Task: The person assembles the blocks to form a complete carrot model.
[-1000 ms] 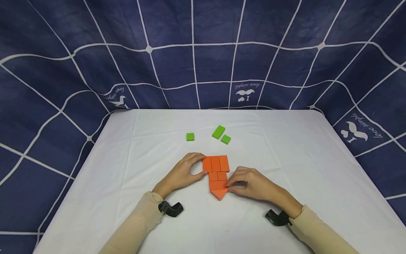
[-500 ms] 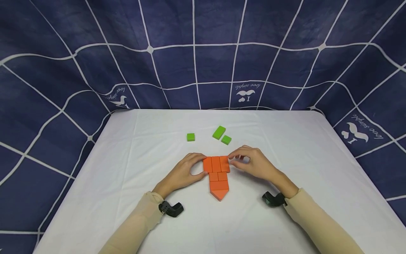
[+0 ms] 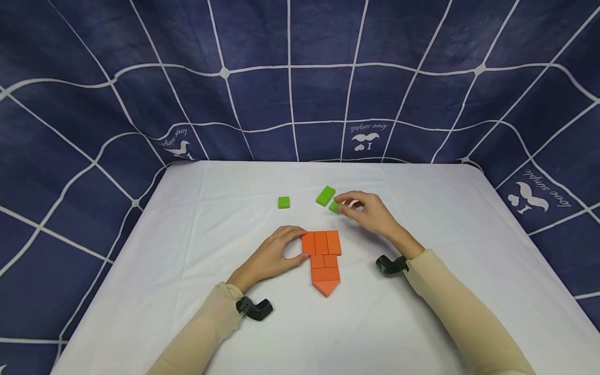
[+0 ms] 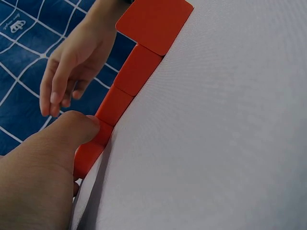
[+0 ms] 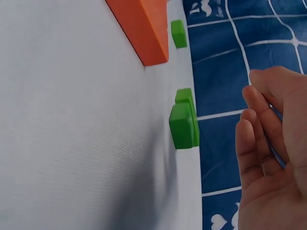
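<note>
In the head view, several flat orange blocks (image 3: 325, 268) lie together on the white cloth, three side by side above a narrower column ending in a triangular block (image 3: 326, 287). My left hand (image 3: 269, 260) holds the leftmost upper orange block (image 3: 309, 244) at its left corners, forefinger and thumb at opposite ends. The left wrist view shows that thumb (image 4: 84, 125) against the orange edge. My right hand (image 3: 367, 212) hovers over a small green block (image 3: 335, 207), partly covering it. In the right wrist view, relaxed fingers stay apart from the small green block (image 5: 182, 125).
A longer green block (image 3: 325, 196) lies close to the small one, and another small green block (image 3: 284, 202) sits farther left. White cloth (image 3: 225, 208) covers the table. Dark blue curtains with white lines (image 3: 262, 94) rise behind and at both sides.
My right hand has moved from the lower orange blocks, past the upper right one, to the small green block. My left hand stays at the leftmost upper block.
</note>
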Motion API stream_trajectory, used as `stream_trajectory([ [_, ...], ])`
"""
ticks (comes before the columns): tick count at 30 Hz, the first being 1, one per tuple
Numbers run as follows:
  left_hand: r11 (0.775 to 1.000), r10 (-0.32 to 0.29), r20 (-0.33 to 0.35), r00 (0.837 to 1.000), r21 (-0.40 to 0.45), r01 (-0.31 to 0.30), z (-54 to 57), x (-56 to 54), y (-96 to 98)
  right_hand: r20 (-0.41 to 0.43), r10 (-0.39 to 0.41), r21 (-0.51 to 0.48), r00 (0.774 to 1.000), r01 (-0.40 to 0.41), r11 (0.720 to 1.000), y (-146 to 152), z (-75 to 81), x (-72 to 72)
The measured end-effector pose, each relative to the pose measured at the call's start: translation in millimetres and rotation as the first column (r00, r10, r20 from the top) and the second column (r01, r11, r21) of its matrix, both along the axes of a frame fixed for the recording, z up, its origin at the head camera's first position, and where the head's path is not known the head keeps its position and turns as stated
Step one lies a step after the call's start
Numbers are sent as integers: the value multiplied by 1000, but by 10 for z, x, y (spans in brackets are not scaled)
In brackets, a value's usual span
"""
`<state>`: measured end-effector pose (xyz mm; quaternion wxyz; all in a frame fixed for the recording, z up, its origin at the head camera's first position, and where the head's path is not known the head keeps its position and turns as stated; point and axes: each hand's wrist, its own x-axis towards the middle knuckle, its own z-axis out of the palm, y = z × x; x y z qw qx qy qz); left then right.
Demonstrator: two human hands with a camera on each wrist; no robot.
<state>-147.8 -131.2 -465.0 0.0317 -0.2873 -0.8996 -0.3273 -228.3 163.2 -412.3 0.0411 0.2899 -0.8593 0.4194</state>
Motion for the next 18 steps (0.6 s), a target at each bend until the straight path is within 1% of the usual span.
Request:
stream_trajectory([
  [6, 1000, 1, 3, 1000, -4, -1, 4, 1, -1, 23, -41, 24, 999, 40, 999, -15, -30, -205],
  [13, 1000, 0, -2, 1000, -3, 0, 3, 13, 2, 18, -72, 95, 997, 70, 993, -43, -92, -425],
  [18, 1000, -2, -11, 1000, -2, 2, -5, 4, 1, 68, -106, 144, 992, 95, 985, -68, -126, -541],
])
